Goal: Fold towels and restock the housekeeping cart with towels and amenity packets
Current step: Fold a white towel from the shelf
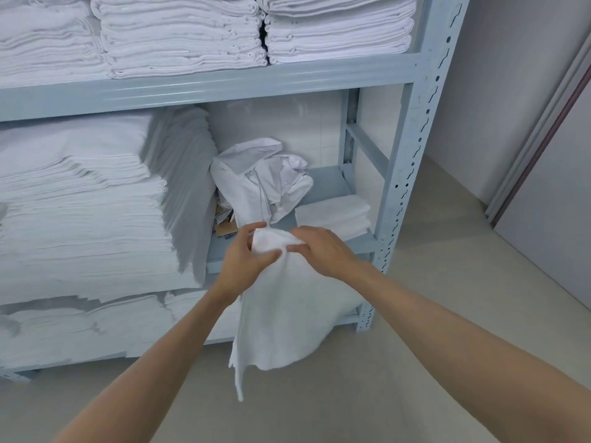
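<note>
Grey steel shelving (403,155) fills the upper frame, loaded with folded white linen stacks (179,33). At centre, a white towel (287,302) hangs, grasped at its top by left hand (246,255) and right hand (323,251). No legible labels or writing.

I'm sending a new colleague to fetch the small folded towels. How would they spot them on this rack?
Find the grey metal rack, middle shelf, right end beside the upright. The small folded towels lie there, right of a crumpled white heap. It is the only low, neat pile.
</note>
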